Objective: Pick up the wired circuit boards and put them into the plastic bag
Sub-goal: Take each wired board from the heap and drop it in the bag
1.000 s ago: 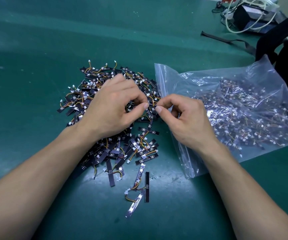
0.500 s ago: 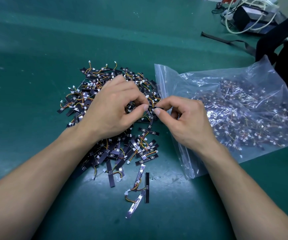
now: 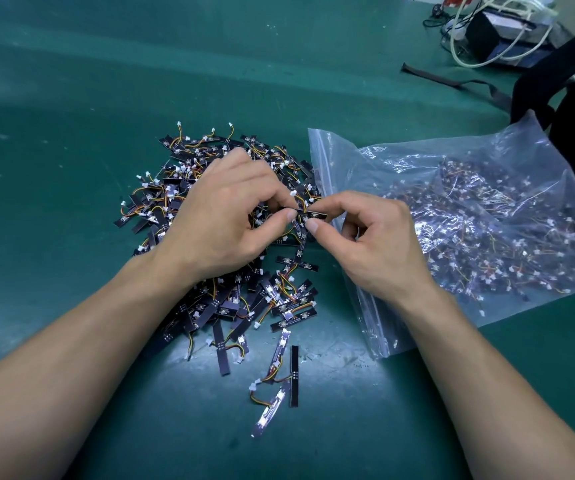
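Observation:
A heap of small black wired circuit boards point(image 3: 209, 306) with orange and yellow wires and white plugs lies on the green table mat point(image 3: 71, 116). To its right lies a clear plastic zip bag point(image 3: 486, 209) holding many more boards, its mouth facing the heap. My left hand point(image 3: 223, 216) hovers over the heap, thumb and fingers pinching one end of a wired circuit board point(image 3: 313, 213). My right hand point(image 3: 365, 237), over the bag's mouth, pinches the same board's other end between thumb and forefinger.
A few loose boards point(image 3: 287, 372) lie nearer me below the heap. A dark bag point(image 3: 556, 84) and its strap point(image 3: 452, 81) sit at the far right, behind them a dark box with white cables point(image 3: 500, 32).
Both hands have lifted a board slightly out of the heap; the black strip now shows between the fingertips. The bag and the heap stay put.

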A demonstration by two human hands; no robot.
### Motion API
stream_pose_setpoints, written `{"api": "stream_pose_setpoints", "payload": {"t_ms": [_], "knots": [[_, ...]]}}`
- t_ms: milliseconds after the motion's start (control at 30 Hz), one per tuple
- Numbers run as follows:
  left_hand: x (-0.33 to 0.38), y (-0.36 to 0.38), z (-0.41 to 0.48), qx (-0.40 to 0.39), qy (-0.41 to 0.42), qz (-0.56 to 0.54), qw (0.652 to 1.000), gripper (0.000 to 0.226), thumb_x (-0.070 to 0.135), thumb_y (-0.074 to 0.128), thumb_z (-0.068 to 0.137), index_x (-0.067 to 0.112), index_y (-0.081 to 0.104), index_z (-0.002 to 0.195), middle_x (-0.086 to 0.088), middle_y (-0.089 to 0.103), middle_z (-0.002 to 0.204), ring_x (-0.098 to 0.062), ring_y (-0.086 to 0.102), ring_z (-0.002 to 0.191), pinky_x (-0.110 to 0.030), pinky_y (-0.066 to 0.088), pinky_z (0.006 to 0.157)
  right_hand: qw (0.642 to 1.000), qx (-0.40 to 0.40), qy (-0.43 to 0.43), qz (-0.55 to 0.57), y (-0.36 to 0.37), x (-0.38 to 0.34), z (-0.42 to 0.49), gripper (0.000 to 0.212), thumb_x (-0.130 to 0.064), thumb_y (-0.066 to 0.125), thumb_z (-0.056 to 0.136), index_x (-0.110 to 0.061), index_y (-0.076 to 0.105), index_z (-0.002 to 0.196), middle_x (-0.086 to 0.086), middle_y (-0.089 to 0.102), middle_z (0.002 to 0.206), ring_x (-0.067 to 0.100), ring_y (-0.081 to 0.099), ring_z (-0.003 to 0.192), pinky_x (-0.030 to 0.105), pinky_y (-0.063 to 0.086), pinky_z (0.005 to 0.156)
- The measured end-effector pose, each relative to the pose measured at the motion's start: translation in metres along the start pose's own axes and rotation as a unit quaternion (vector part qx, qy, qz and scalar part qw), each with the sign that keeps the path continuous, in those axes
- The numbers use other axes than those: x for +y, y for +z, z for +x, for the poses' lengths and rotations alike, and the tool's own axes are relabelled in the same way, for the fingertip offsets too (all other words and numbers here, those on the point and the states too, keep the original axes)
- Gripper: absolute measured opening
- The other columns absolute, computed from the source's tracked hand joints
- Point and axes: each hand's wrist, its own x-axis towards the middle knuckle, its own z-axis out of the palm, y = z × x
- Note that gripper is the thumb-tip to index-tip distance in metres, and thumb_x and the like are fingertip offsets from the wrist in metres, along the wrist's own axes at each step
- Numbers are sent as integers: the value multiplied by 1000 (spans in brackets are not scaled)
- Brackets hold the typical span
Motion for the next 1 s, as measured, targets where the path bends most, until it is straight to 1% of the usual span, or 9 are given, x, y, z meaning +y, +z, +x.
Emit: {"api": "stream_pose_setpoints", "payload": {"t_ms": [67, 267, 400, 533, 633, 733, 900, 933, 1000], "knots": [[0, -1, 0, -2, 4, -1, 1000, 11, 25, 69, 92, 14, 72, 89, 1, 66, 85, -24, 49, 82, -50, 45, 73, 1000, -1, -8, -6, -1, 0, 0, 1, -21, 77, 87, -22, 78, 87, -22, 63, 71, 11, 50, 51, 14, 36, 52], [-2, -2, 0, -11, -1, -6, 1000, 18, 32, 70, 90, 15, 74, 97, 0, 67, 91, -26, 53, 86, -51, 44, 77, 999, 0, -36, -12, -2, 1, 1, 3, -14, 78, 88, -13, 80, 87, -22, 62, 75, -4, 54, 60, 9, 36, 61], [-3, -1, 0, -3, 7, -4, 1000, 13, 28, 71, 92, 15, 74, 92, 2, 67, 88, -26, 52, 84, -51, 45, 76, 1000, 0, -18, -5, -1, 1, 0, 2, -17, 78, 86, -17, 79, 88, -23, 63, 74, 7, 50, 52, 10, 34, 56], [-4, 0, 0, 7, 10, 2, 1000, 12, 26, 72, 92, 14, 74, 90, 1, 68, 86, -26, 52, 83, -50, 46, 74, 1000, 2, -3, -4, 0, 1, -1, 14, -26, 78, 84, -19, 80, 97, -15, 69, 78, 15, 49, 49, 14, 35, 53], [-4, 0, 0, 8, 8, 2, 1000, 12, 26, 72, 92, 14, 74, 90, 1, 67, 86, -26, 52, 83, -48, 46, 75, 1000, 5, -9, -5, 0, 1, 0, 9, -24, 78, 85, -19, 79, 93, -21, 65, 75, 12, 49, 50, 11, 34, 54], [-3, -1, 0, 0, 7, 0, 1000, 13, 29, 71, 92, 16, 74, 92, 3, 68, 88, -26, 53, 85, -51, 45, 76, 1000, 4, -18, -7, 0, 2, 0, 2, -19, 78, 87, -18, 79, 87, -25, 62, 73, 5, 49, 53, 9, 34, 56], [-3, -2, 0, -6, 4, -2, 1000, 15, 32, 72, 91, 18, 75, 96, 3, 68, 90, -28, 55, 87, -52, 45, 77, 999, 6, -34, -9, -1, 2, 0, 2, -15, 78, 87, -13, 79, 86, -21, 63, 74, -2, 54, 59, 9, 36, 59], [-3, -2, 0, -5, 5, -1, 1000, 15, 31, 72, 91, 18, 75, 95, 3, 68, 89, -27, 54, 86, -52, 46, 77, 999, 6, -35, -9, -1, 2, 0, 2, -15, 78, 87, -13, 80, 87, -22, 64, 75, -3, 54, 59, 9, 36, 59], [-4, -1, 0, -3, 8, 4, 1000, 14, 30, 71, 92, 16, 75, 93, 2, 68, 88, -27, 54, 85, -51, 46, 76, 1000, 6, -28, -7, -1, 1, 0, 3, -18, 78, 87, -16, 79, 89, -23, 63, 75, 2, 52, 55, 10, 36, 57]]}}
